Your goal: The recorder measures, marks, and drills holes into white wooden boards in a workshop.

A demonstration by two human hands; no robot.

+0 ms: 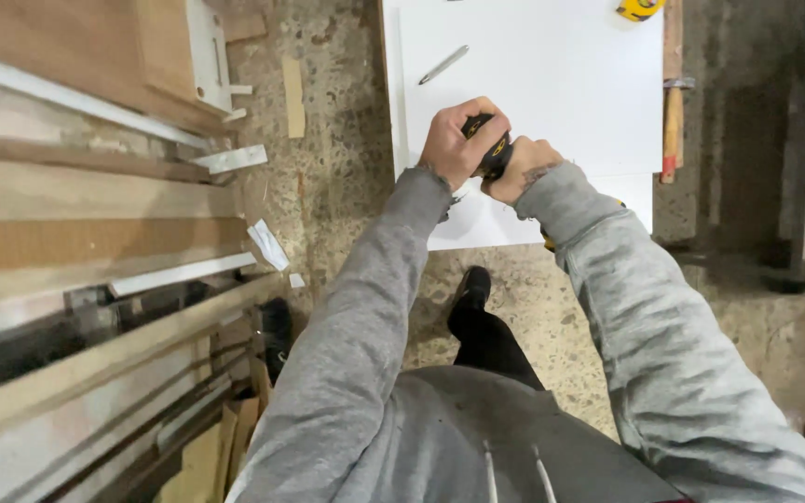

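Both hands are wrapped tight round a black & yellow power tool, prob. a cordless drill/driver, held over the near part of a white board that lies flat above the speckled concrete floor. Left hand is closed over the top/back of the body, fingers curled down; right hand is clenched on it from the near side. The two hands touch each other. Bit end is hidden under the hands, so can't tell if it meets the board.

Handling, as a guess: the tool looks compact but dense, rigid shell w/ rubbery grip zones, so not slippery. Best hold is the handle plus a palm on the back for downward push, approx. what's shown. The board looks stiff w/ a smooth laminate face that would scratch or chip easily, esp. at edges.

On the board, well apart from the hands: a grey pen-like marker and a yellow tape measure at the far edge. A wooden-handled hammer lies along the right edge. Timber planks and offcuts are stacked at left.
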